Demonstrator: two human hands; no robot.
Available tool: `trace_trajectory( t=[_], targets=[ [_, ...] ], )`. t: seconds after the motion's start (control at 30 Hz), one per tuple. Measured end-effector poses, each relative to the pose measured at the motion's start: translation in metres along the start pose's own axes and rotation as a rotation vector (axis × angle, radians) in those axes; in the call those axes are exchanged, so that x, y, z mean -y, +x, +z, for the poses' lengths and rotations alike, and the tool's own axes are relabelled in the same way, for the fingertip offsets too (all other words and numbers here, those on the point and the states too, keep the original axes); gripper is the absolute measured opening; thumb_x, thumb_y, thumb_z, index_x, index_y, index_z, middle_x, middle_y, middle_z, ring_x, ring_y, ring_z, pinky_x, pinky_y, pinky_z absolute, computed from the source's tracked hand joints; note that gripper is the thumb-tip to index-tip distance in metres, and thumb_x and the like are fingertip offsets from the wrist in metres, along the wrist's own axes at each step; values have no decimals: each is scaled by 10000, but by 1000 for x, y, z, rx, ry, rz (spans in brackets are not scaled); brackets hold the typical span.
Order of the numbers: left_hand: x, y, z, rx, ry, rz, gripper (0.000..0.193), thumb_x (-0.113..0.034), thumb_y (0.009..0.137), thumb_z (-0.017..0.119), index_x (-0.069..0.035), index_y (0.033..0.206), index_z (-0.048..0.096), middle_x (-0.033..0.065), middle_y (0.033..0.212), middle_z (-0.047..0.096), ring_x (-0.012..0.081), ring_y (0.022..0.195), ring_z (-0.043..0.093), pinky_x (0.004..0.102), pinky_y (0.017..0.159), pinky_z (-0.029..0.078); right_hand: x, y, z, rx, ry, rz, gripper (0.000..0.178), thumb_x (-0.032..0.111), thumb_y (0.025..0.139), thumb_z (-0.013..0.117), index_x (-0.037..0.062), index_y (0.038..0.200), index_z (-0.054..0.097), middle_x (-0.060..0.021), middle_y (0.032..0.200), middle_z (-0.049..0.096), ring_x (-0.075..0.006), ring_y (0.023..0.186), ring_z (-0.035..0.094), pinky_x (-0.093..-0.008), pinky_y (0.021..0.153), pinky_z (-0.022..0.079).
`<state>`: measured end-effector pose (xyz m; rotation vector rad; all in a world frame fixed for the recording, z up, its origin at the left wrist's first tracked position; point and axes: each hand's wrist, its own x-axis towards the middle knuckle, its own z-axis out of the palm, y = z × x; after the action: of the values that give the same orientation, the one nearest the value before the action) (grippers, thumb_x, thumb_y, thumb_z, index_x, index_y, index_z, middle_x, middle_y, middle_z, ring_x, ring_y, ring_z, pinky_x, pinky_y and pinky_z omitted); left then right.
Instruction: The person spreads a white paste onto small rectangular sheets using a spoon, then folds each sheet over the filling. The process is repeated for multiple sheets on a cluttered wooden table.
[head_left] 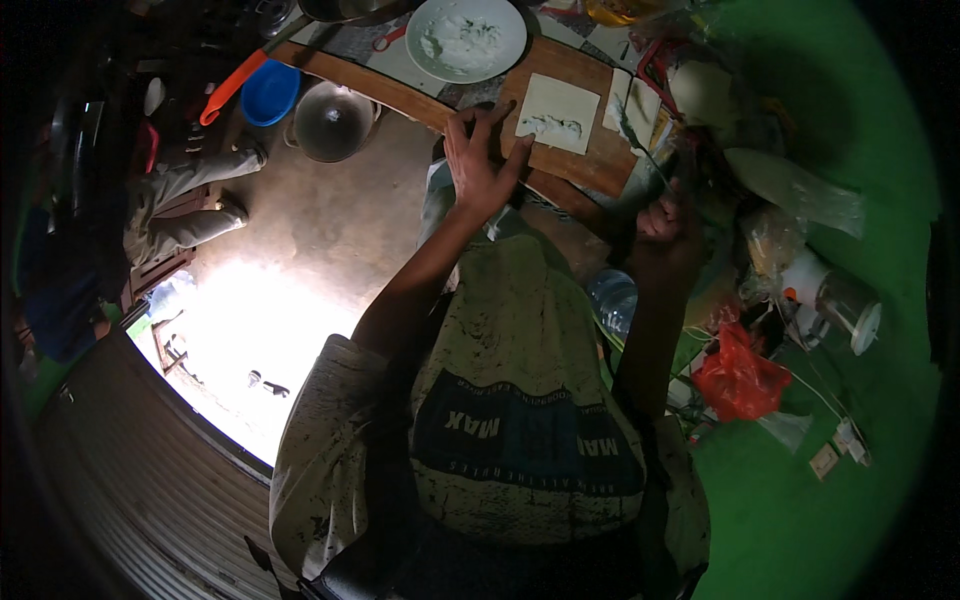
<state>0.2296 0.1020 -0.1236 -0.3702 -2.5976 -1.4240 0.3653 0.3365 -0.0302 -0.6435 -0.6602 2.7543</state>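
A square, pale dough sheet (560, 95) lies flat on the wooden board (600, 172). Across its near part runs a strip of lumpy white filling (552, 127). My left hand (475, 165) rests at the board's left edge, fingers apart and holding nothing, its thumb close to the sheet's near left corner. In my right hand (660, 218), right of the board, is a thin-handled spoon (650, 158). The spoon's far end, smeared with filling, lies over more pale sheets (642, 105) at the board's right side. A white bowl (465, 40) with white filling stands behind the board.
On the floor to the left are a metal pot (333, 122) and a blue basin (270, 93). An orange-handled pan (235, 88) juts past the table edge. Plastic bags, including a red bag (740, 370), and a clear jar (850, 310) crowd the right. Another person's legs (195, 200) show at left.
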Motion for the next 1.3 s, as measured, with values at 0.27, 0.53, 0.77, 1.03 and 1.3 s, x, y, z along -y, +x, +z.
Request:
trace_trajectory(
  t=[0.27, 0.53, 0.77, 1.03, 1.3],
  targets=[
    [5, 6, 3, -48, -67, -3, 685, -334, 812, 861, -52, 1371, 582, 176, 1224, 535, 383, 1168, 520, 506, 1030, 395, -41, 26, 72, -310, -406, -167, 378, 257, 1067, 607, 5, 1349, 615, 7, 851, 601, -70, 706, 500, -225, 671, 421],
    [6, 5, 6, -90, -74, 1, 574, -251, 780, 892, -51, 1208, 566, 160, 1170, 581, 359, 1064, 562, 474, 922, 447, -120, 132, 84, 39, -672, -149, 405, 273, 1071, 648, -15, 1351, 596, -81, 965, 712, -136, 757, 620, -286, 741, 509],
    [7, 12, -8, 57, -145, -105, 424, -212, 798, 875, -55, 1128, 659, 168, 1134, 603, 379, 1068, 587, 473, 947, 475, -91, 94, 45, -43, -1242, -492, 455, 86, 955, 774, -24, 1357, 594, -71, 1058, 708, -118, 780, 626, -275, 723, 523],
    [3, 34, -26, 207, -44, 12, 397, -191, 792, 901, -81, 1125, 717, 159, 1125, 607, 377, 1035, 629, 475, 897, 532, -74, 63, -7, 144, -1655, -746, 276, 41, 908, 803, 28, 1172, 724, -98, 1077, 682, -177, 786, 639, -309, 699, 542],
    [-9, 45, -33, 213, 125, 194, 373, -227, 812, 893, -99, 1119, 725, 136, 1174, 599, 360, 1032, 635, 476, 898, 533, -70, 79, -15, 324, -1701, -944, 178, 8, 949, 739, 20, 1125, 718, -124, 1125, 659, -281, 965, 696, -361, 806, 564]
  ],
)
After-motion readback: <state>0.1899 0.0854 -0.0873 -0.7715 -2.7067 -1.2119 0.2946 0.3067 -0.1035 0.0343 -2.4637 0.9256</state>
